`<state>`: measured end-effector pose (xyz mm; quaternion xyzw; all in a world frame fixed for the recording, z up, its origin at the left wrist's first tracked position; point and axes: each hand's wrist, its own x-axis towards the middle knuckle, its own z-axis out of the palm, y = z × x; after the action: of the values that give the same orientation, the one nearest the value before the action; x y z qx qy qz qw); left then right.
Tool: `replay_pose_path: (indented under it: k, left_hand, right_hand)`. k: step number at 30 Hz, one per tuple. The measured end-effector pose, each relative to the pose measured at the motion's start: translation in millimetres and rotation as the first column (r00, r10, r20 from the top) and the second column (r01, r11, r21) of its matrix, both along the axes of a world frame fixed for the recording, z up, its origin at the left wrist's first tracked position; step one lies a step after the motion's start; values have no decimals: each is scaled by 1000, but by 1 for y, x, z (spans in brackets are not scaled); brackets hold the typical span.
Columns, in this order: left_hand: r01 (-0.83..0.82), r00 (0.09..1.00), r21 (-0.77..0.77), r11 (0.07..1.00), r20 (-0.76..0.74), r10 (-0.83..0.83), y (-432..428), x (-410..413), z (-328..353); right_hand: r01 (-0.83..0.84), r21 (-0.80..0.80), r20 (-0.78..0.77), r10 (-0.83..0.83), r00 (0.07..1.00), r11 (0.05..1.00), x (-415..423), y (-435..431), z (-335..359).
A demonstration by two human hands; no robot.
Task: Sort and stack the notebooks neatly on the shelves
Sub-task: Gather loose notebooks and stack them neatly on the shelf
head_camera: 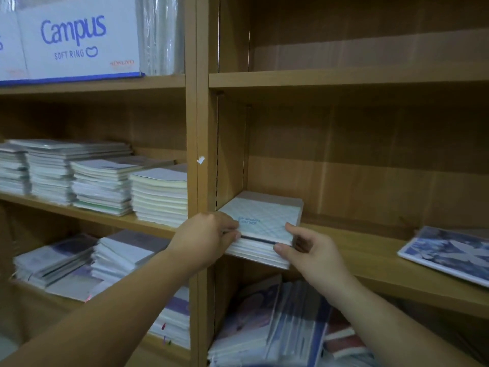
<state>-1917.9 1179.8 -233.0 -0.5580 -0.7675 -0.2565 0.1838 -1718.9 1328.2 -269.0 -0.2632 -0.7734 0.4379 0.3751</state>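
Observation:
A stack of notebooks with a pale blue grid cover (267, 221) sits at the left end of the middle right shelf (370, 250), against the upright divider. My left hand (209, 234) pinches the stack's front left corner, fingers curled round the top notebooks. My right hand (304, 247) grips the front right corner, thumb on the cover's edge and fingers against the side of the stack. The stack's front edge overhangs the shelf lip a little.
A blue-patterned notebook (447, 255) lies alone at the right of the same shelf. Several notebook stacks (105, 181) fill the left shelves, with a white Campus box (76, 38) above. Loose notebooks (277, 327) are piled on the shelf below. The upper right shelf holds nothing.

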Motion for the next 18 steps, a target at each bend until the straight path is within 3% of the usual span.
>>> replay_pose_path:
  k: [5, 9, 15, 18]
  left_hand:
    - [-85, 995, -4, 996, -57, 85, 5, 10, -4]
    - [-105, 992, 13, 994, -67, 106, 9, 16, -9]
    - [-95, 995, 65, 993, -8, 96, 13, 9, -17]
    - [-138, 989, 15, 990, -60, 139, 15, 16, -13]
  right_hand:
    - [-42, -48, -84, 38, 996, 998, 0, 3, -4]
    - [-46, -88, -66, 40, 997, 995, 4, 6, 1]
    - [60, 76, -19, -59, 998, 995, -3, -3, -7]
    - [61, 71, 24, -63, 998, 996, -3, -3, -5]
